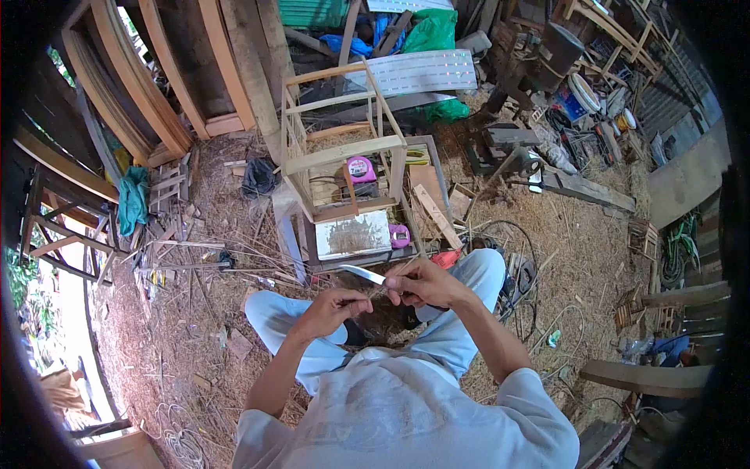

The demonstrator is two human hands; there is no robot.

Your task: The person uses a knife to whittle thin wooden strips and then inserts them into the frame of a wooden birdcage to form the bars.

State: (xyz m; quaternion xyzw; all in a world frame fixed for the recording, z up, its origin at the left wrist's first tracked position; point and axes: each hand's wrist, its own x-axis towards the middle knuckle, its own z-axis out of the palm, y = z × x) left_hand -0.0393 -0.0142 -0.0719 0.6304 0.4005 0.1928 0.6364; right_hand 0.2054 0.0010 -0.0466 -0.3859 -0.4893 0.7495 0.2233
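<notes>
While your right hand (422, 283) grips the knife (364, 274), your left hand (332, 307) pinches a thin strip (378, 292) against its blade. Shaving looks underway; beyond both hands, the wooden frame (344, 148) stands unwoven.

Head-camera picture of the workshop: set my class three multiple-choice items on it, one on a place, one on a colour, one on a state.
1. Where is the knife blade?
A. In the right hand
B. On the wooden frame
C. On the straw floor

2. What colour is the tape measure resting inside the wooden frame?
A. Yellow
B. Pink
C. Black

3. How does the left hand stand?
A. Flat and open on a knee
B. Pinched shut on a thin strip
C. Out of sight

Answers:
1 A: the right hand grips the knife, blade pointing left.
2 B: the tape measure within the wooden frame is pink.
3 B: the left hand closes its fingers on a thin strip in front of the body.
</notes>
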